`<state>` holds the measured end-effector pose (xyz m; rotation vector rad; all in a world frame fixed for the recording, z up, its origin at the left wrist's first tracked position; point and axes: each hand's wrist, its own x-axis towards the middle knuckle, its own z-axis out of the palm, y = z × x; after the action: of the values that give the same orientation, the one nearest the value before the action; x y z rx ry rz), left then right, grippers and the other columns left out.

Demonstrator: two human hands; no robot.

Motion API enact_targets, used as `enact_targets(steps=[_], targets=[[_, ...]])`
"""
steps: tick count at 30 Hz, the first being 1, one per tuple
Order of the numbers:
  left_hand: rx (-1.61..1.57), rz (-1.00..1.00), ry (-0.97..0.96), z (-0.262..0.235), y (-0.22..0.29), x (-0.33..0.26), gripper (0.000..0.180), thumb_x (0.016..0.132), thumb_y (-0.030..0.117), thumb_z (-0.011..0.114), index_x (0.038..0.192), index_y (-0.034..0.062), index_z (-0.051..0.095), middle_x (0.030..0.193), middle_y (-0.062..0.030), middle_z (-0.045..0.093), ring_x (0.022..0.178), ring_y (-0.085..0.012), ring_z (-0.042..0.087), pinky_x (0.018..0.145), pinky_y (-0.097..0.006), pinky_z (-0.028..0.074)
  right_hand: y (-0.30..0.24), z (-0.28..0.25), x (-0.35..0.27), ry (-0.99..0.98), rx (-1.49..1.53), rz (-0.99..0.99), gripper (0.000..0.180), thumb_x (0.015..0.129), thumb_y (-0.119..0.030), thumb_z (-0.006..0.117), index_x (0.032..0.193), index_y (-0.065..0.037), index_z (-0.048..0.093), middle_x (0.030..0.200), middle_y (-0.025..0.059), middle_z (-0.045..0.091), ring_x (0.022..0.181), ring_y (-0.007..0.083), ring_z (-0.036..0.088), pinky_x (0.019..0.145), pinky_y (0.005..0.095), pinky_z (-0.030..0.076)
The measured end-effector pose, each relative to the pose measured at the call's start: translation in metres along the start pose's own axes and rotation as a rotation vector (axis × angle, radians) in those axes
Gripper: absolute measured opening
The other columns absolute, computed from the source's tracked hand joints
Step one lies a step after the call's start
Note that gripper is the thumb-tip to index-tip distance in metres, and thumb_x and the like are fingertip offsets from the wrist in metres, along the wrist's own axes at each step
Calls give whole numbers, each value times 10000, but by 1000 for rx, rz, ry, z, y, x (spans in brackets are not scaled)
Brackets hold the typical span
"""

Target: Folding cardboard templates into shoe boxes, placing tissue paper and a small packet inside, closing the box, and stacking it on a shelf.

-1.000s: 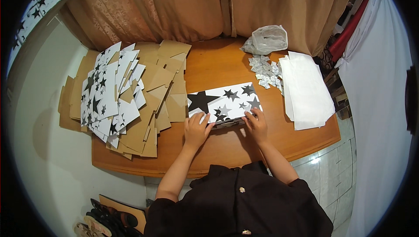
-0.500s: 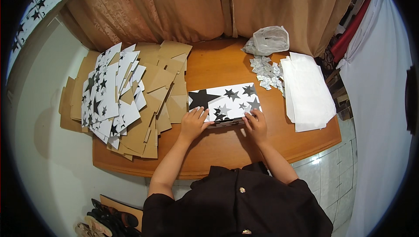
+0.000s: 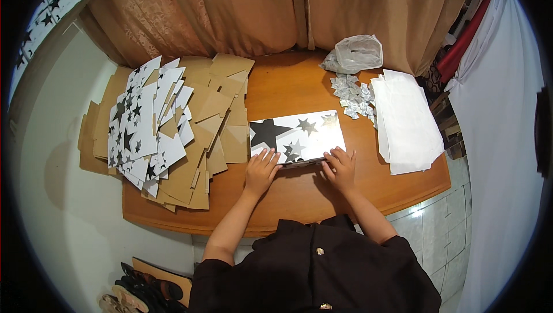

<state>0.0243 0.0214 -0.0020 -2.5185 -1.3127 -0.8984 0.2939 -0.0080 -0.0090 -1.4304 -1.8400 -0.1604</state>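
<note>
One left hand [image 3: 261,172] and one right hand [image 3: 340,170] are rested, spread and unclosed, on the lower edge of a star-patterned box [image 3: 298,134] at mid-frame. Room is seen above it on the table [image 3: 279,89], bounded by cardboard [image 3: 208,105] at left and paper [image 3: 408,124] at right.
</note>
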Motion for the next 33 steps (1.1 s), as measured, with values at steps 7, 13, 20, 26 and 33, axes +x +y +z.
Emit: enact_targets(steps=[7, 13, 20, 26, 33], targets=[[-29, -91, 41, 2, 8, 6, 380, 743, 323, 706, 1045, 97, 662, 1122, -94, 629, 1045, -286, 573, 859, -429, 427, -37, 8, 16, -71, 146, -57, 154, 756, -218, 691, 902, -169, 678, 960, 13, 587, 994, 223, 537, 975, 581, 241], [-65, -293, 103, 2, 32, 20, 457, 640, 384, 766, 948, 61, 664, 1080, -98, 630, 1068, -269, 545, 884, -433, 354, -38, 20, 14, -83, 160, -45, 108, 735, -214, 700, 827, -163, 676, 916, -1, 579, 953, 207, 538, 973, 581, 245], [-105, -386, 85, -2, 40, 30, 414, 647, 382, 749, 925, 87, 665, 1042, -59, 580, 1046, -239, 503, 882, -398, 318, -42, 17, 24, -174, 215, 79, 77, 730, -201, 693, 790, -156, 674, 853, 16, 564, 918, 219, 529, 958, 550, 257], [-144, -360, 74, 4, 32, 23, 398, 654, 379, 744, 935, 106, 671, 1050, -55, 567, 1062, -234, 491, 887, -397, 309, -43, 15, 29, -203, 182, 41, 72, 757, -191, 673, 822, -160, 667, 861, 31, 564, 912, 227, 537, 917, 504, 314], [-148, -417, 48, 1, 39, 30, 400, 668, 383, 734, 962, 118, 677, 1052, -64, 566, 1061, -232, 492, 900, -403, 296, -55, 11, 42, -231, 197, 190, 240, 757, -143, 652, 985, -112, 581, 936, 79, 558, 1000, 273, 505, 926, 445, 325]])
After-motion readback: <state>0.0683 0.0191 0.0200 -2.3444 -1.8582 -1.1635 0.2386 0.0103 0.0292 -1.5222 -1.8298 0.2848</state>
